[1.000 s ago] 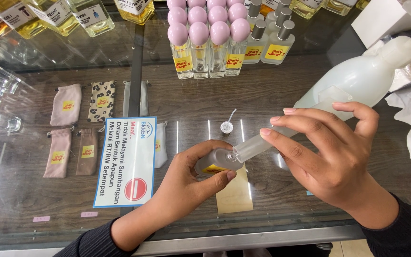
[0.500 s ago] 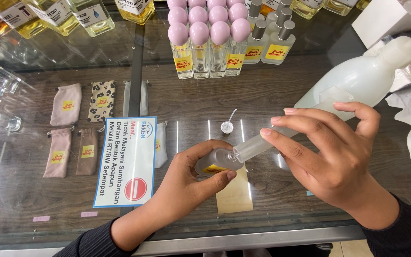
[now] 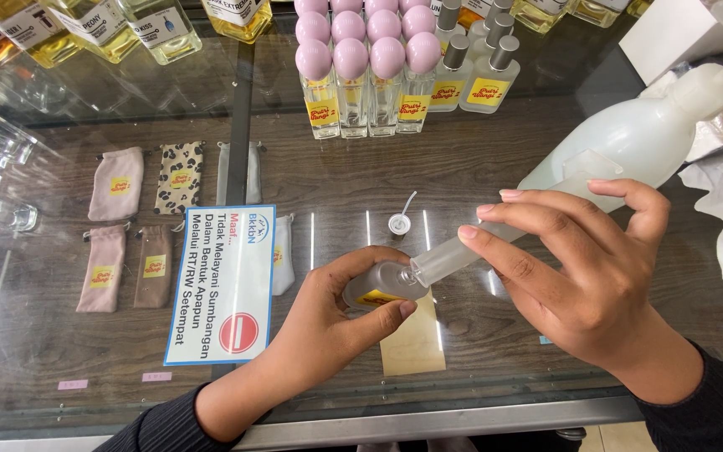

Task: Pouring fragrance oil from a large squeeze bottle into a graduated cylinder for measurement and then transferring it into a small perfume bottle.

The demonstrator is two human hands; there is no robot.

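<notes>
at frame centre the left hand (image 3: 328, 326) grips a small bottle (image 3: 376, 286), tilted. the right hand (image 3: 583, 276) grasps a syringe (image 3: 462, 254), tip at the bottle's mouth. best to keep both aligned and press slowly so nothing spills on the glass counter (image 3: 495, 368).

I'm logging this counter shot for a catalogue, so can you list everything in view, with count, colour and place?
small bottle: one, clear, in left hand at centre
syringe: one, frosted clear, tip at the small bottle's mouth
squeeze bottle: one, milky white, lying at right
spray pump: one, white, on the glass
pink-capped bottles: a block, top centre
grey-capped bottles: several, right of those
pouches: several, pink, brown, leopard, white, under the glass
notice card: one, white and blue
left hand: holds small bottle
right hand: holds syringe
</notes>
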